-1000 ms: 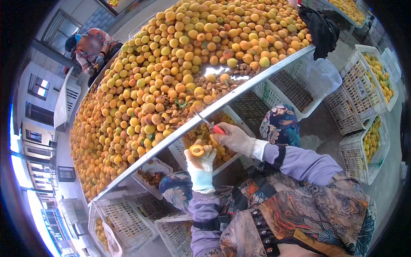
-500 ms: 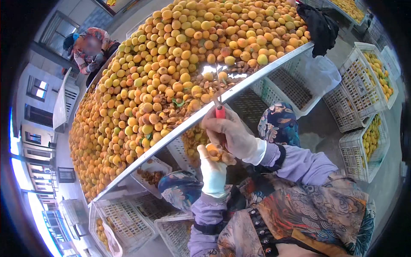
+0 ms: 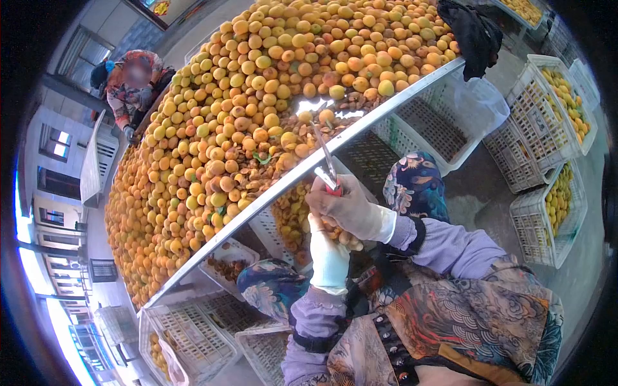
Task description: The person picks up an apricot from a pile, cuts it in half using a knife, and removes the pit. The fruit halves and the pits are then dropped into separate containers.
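Fruit (image 3: 212,128) heaped on metal-rimmed table (image 3: 386,112); slotted crates (image 3: 528,125) on floor (image 3: 473,206).

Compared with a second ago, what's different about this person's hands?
The white-cuffed left hand has moved rightward to meet the white-cuffed right hand; the cut orange fruit half it showed is no longer clearly visible. The right hand still holds the red-handled metal knife, now pointing more upward. The heaped yellow-orange fruit stayed put.

Soft light falls on my right hand (image 3: 351,207); white glare far left, shade beneath the metal table rail (image 3: 412,98), fisheye-black corners.
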A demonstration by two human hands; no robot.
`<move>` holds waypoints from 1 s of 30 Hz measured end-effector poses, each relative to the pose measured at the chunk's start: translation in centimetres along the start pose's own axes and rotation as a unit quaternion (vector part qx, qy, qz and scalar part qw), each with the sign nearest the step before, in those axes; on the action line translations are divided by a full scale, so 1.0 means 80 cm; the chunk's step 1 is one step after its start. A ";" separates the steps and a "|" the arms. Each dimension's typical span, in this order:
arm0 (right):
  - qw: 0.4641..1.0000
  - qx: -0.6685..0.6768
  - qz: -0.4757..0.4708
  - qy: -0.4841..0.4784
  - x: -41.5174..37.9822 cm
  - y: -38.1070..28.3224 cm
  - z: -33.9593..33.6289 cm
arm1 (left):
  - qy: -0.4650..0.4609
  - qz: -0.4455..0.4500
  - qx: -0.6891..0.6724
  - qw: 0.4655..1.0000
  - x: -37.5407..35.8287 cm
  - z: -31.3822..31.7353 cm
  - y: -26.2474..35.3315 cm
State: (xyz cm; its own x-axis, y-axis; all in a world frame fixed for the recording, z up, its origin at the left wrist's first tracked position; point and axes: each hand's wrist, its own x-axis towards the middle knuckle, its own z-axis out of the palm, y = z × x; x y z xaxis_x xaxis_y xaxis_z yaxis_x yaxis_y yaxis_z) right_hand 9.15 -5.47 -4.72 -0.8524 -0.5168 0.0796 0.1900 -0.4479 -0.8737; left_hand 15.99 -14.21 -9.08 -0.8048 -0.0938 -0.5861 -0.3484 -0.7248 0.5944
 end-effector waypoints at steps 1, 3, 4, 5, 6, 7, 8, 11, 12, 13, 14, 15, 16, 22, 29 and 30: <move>0.999 -0.032 0.006 0.003 0.000 -0.002 0.000 | 0.000 0.000 0.001 1.000 0.003 -0.003 -0.003; 0.998 -0.062 0.011 0.008 -0.002 -0.003 -0.002 | -0.003 -0.022 0.006 1.000 0.012 -0.010 -0.010; 0.997 -0.077 0.017 -0.017 -0.004 0.001 -0.004 | -0.004 -0.024 0.008 1.000 0.011 -0.008 -0.010; 0.995 -0.091 0.024 -0.043 -0.005 0.008 -0.007 | 0.017 -0.022 0.029 0.999 0.009 -0.004 -0.010; 0.997 -0.064 -0.047 -0.005 0.001 0.032 -0.009 | 0.037 -0.021 0.049 0.998 0.007 -0.002 -0.011; 0.997 -0.064 -0.046 -0.003 0.003 0.033 -0.010 | 0.038 -0.023 0.050 0.998 0.006 -0.001 -0.013; 0.999 -0.024 0.010 0.033 0.006 0.033 -0.012 | 0.037 -0.016 0.057 0.998 0.006 0.000 -0.014; 0.985 0.118 0.040 0.122 0.016 0.026 -0.018 | 0.023 0.010 0.078 0.997 0.006 -0.002 -0.019; 0.972 0.181 0.087 0.123 0.018 0.029 -0.026 | 0.012 0.031 0.090 0.995 0.006 -0.003 -0.020; 0.953 0.244 0.134 0.122 0.020 0.032 -0.030 | 0.012 0.033 0.091 0.995 0.006 -0.001 -0.019; 0.940 0.283 0.146 0.120 0.023 0.037 -0.032 | 0.016 0.054 0.105 0.993 0.006 0.000 -0.019; 0.939 0.286 0.145 0.124 0.020 0.043 -0.034 | 0.019 0.073 0.119 0.990 0.005 0.001 -0.020; 0.937 0.279 0.148 0.145 0.018 0.037 -0.030 | 0.027 0.073 0.103 0.992 0.007 0.002 -0.022; 0.909 0.345 0.152 0.177 0.032 0.039 -0.047 | 0.031 0.144 0.165 0.975 0.019 0.006 -0.028; 0.871 0.433 0.141 0.186 0.041 0.044 -0.063 | 0.027 0.233 0.187 0.954 0.026 0.021 -0.029; 0.870 0.435 0.139 0.187 0.042 0.043 -0.063 | 0.002 0.216 0.150 0.965 0.026 0.021 -0.028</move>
State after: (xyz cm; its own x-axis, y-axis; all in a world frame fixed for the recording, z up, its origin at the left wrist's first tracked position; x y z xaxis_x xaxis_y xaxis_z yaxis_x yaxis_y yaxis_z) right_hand 4.49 -5.09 -9.83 -0.7825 -0.4929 -0.3805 0.5722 -0.8103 -0.1270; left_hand 14.33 -11.64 -10.72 -0.9042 -0.3462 -0.2500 -0.1052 -0.3868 0.9161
